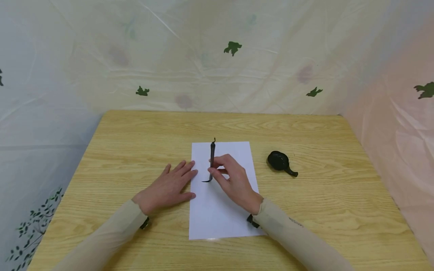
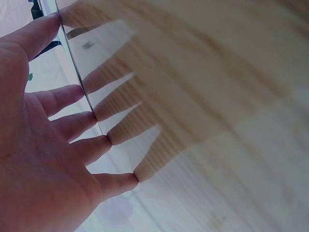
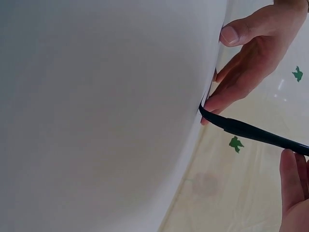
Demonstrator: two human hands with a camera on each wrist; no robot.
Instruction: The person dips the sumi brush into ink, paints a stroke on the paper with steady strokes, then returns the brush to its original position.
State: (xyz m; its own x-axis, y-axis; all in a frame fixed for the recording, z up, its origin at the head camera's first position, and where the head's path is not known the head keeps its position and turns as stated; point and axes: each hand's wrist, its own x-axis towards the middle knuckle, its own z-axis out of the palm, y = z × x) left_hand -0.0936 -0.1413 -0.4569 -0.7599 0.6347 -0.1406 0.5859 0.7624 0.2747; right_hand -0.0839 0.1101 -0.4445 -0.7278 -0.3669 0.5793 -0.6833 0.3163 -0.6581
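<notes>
A black writing brush [image 1: 212,153] with a small loop on top is pinched between the thumb and fingers of my right hand [image 1: 235,182]. It stands nearly upright over a white sheet of paper [image 1: 217,218]. In the right wrist view the dark tip of the brush [image 3: 215,118] bends where it meets the paper [image 3: 106,116]. A short black line [image 1: 205,181] shows at the tip in the head view. My left hand [image 1: 166,192] lies palm down, fingers spread, its fingertips at the sheet's left edge. From the left wrist, the hand [image 2: 48,140] appears with straight fingers touching the glossy tabletop.
Right of the paper, a round black dish [image 1: 278,160] with a short curved handle stands on the wood-grain table [image 1: 322,195]. A pale curtain [image 1: 190,45] with green leaf shapes hangs behind the table's far edge. More cloth hangs at both sides.
</notes>
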